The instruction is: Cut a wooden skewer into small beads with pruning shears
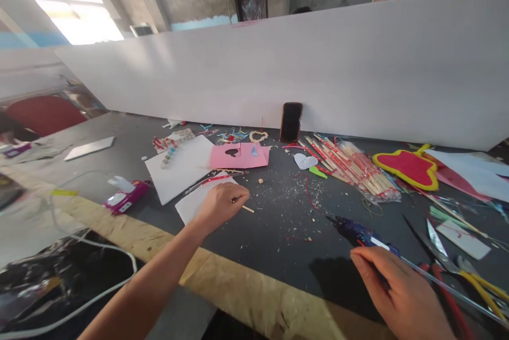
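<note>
My left hand (225,199) is closed over the white paper (191,205) left of centre, fingertips pinched together; whatever they may hold is too small to make out. A thin wooden stick (248,209) shows just beside its fingers. At the lower right, my right hand (397,287) is curled round the handle of a blue glue gun (368,234), hiding most of that handle. The gun's dark nozzle points left, toward scattered crumbs and a thin red thread (309,194). A long clear glue stick (457,284) extends from its rear.
A phone (291,122) leans against the white partition (258,75). Pink paper (240,155) and bagged sticks (358,170) lie before it. Scissors (441,252) and a red, yellow-edged shape (409,169) are at right. On the left are a purple box (126,197) and a white cable (95,242).
</note>
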A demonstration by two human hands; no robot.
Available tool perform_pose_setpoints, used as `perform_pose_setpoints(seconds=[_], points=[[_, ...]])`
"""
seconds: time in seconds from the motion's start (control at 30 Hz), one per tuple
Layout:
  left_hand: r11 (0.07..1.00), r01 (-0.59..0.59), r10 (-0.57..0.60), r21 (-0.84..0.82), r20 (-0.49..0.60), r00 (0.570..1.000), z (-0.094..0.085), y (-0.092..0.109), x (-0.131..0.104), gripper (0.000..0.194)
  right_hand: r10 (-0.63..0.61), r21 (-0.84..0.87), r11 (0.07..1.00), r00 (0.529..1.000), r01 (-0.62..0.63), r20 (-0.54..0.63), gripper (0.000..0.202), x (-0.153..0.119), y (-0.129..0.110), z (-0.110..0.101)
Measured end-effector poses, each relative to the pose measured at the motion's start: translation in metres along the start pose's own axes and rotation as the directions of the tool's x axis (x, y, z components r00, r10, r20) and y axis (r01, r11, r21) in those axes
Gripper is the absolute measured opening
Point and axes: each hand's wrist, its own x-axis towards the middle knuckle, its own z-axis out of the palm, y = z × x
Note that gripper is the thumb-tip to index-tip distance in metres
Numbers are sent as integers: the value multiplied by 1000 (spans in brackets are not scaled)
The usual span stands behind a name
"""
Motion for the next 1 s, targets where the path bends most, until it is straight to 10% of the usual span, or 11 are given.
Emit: perform_pose_setpoints(seconds=[0.63,1.0], points=[[990,113,-121,81,111,986,34,-13,65,23,108,146,983,994,-109,17,13,-13,1,9],[923,176,-124,-343,167,978,37,-4,71,28,134,172,976,990,-138,31,13,-16,2,11]])
